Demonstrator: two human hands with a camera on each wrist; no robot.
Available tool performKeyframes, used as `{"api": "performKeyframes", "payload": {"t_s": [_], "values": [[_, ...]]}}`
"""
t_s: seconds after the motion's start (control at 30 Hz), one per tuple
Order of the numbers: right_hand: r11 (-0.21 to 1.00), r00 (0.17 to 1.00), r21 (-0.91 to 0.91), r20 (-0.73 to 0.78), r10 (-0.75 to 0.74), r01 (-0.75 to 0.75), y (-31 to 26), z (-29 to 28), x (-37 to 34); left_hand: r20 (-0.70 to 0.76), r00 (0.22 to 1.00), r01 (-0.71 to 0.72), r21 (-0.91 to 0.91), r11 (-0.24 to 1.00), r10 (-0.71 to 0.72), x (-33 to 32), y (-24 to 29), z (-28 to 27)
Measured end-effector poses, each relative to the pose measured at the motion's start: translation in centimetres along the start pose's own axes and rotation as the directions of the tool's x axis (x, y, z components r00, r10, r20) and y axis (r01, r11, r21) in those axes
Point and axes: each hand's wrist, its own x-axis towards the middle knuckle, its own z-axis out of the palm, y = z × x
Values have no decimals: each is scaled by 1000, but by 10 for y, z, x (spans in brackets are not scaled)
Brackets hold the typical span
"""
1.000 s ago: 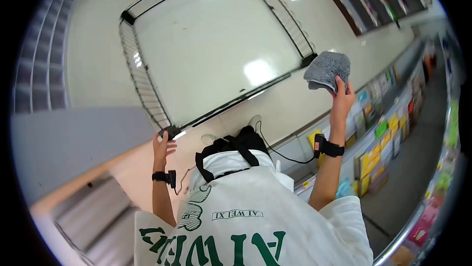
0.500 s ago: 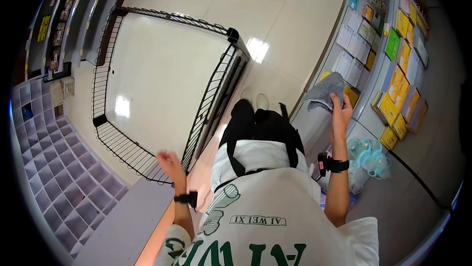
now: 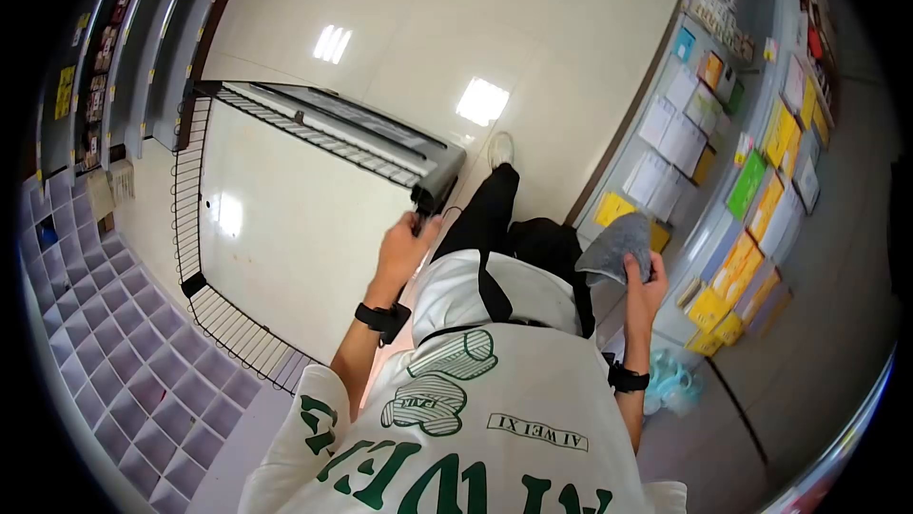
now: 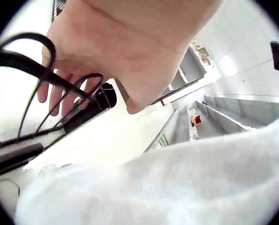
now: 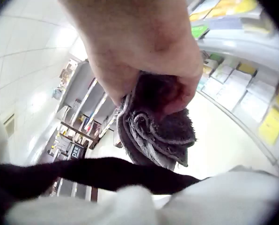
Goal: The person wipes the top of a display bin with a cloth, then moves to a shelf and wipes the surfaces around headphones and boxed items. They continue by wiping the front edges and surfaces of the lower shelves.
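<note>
One broad white-topped stand edged with black wire railing takes up the floor on the person's left. I count three black corner pieces on it. The left hand is at the nearest of these, the black plastic corner piece on the stand's right side. Its fingers hang loosely extended and spread, with the thumb apart; I cannot tell whether they touch the corner. In the left wrist view, thin black wire loops stand between the camera and these fingers.

The right hand is well apart from the stand, off to its right. It grips one folded grey plush cloth, fingers and thumb curled round the bunched fabric. In the right wrist view, a black strap crosses just below the cloth.

Two legs in black trousers stand between the stand and the cloth, with one pale shoe showing ahead. Each wrist wears one black band, two in all. To the right of the stand, across the glossy cream floor, grey shelves hold one bright green packet and several yellow and white ones, too many to count surely. One pale turquoise bundle lies near the right forearm. Left of the stand is a lilac grid of square compartments; beyond its far left corner rise grey tiered shelves.
</note>
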Motion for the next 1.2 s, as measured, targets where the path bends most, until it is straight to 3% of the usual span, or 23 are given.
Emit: {"api": "performKeyframes", "payload": {"t_s": [0.03,0.23,0.3,0.33,0.37,0.43,0.5,0.57,0.67,0.77,0.83,0.87,0.9,0.93,0.97,1.03,1.07,1.1,1.17,1.2], "values": [[999,1000,39,-15,-19,19,-8,2,17,56,996,75,3,997,-75,9,1,1],[995,997,60,-20,-75,76,-50,3,87,191,964,223,-189,956,-188,42,-31,20],[998,998,38,-37,-57,58,-56,8,112,197,954,268,-214,940,-227,42,-11,10],[993,991,-25,-49,-121,119,-59,14,125,228,936,326,-273,905,-269,45,-10,9],[996,996,1,8,-85,85,-69,16,137,261,918,376,-331,865,-299,49,-8,9],[996,996,21,15,-90,90,-68,27,163,283,880,457,-287,842,-382,51,14,-5],[994,991,48,86,-103,99,-92,40,182,194,891,448,-222,866,-411,60,14,0],[993,983,59,146,-111,104,-111,48,199,185,890,456,-317,832,-417,57,18,0],[988,975,110,184,-128,109,-132,59,234,281,843,528,-265,807,-459,69,22,-3],[981,959,126,223,-174,148,-134,70,271,166,881,472,-346,811,-443,79,-23,29],[969,975,249,215,-53,-2,-136,77,293,205,859,510,-293,809,-468,71,3,9],[955,969,259,232,81,-141,-168,81,286,190,946,306,-263,915,-262,63,4,4],[925,949,264,234,213,-273,-203,85,271,183,925,376,-564,735,-333,76,-62,46],[860,912,376,348,215,-346,-209,82,274,216,890,456,-456,764,-402,59,35,-16],[770,861,474,473,186,-427,-215,87,283,161,892,452,-357,817,-423,70,-23,-2],[686,626,521,770,-121,-508,-253,99,286,4,823,568,7,823,-568,66,32,-62],[695,621,513,774,-122,-504,-268,103,281,-193,782,623,268,735,-593,61,72,-82],[748,564,471,810,-157,-467,-287,109,277,-372,882,465,599,652,-288,53,107,-102],[803,430,405,878,-209,-438,-327,136,276,-294,934,296,313,902,-204,62,180,-158],[880,442,322,885,-148,-350,-348,146,266,-260,956,133,-20,991,-134,67,210,-176]]}}
